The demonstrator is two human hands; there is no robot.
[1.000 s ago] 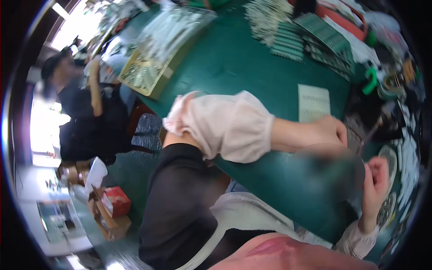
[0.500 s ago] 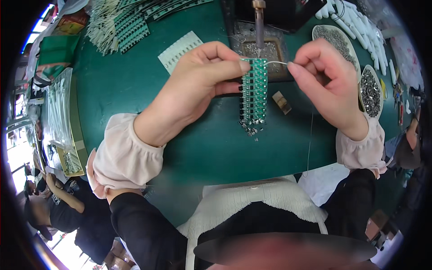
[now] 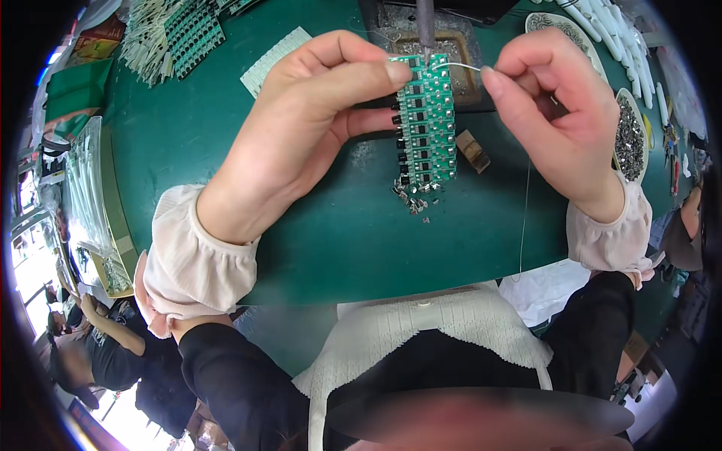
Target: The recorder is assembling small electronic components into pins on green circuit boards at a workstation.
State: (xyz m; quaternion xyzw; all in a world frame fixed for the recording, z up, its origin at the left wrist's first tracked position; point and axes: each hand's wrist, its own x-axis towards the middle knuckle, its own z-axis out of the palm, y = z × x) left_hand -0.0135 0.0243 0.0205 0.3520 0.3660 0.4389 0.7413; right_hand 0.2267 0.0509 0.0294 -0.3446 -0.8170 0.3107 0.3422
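Note:
My left hand (image 3: 293, 120) pinches the upper left edge of a green circuit board panel (image 3: 426, 124), thumb on top and fingers beneath. Rows of small black parts and shiny pads cover it. Small metal pieces (image 3: 416, 197) are clustered at its near end. Thumb and forefinger of my right hand (image 3: 560, 109) grip a thin solder wire (image 3: 465, 66), whose end reaches the far part of the panel. From this hand the strand trails down toward the table edge. An upright soldering iron (image 3: 426, 26) points down at the panel's far end, where the wire's end lies; exact contact is too small to tell.
A small brown block (image 3: 473, 151) lies right of the panel. Dishes of metal parts (image 3: 630, 139) and white tubes (image 3: 638, 71) stand at right. A pale board sheet (image 3: 274, 62) and green boards (image 3: 194, 37) lie far left. Another person (image 3: 113, 334) sits at lower left.
Both hands and the panel have shifted away from me, up toward the iron. The solder wire's end now lies over the panel by the iron's tip, instead of at its right edge.

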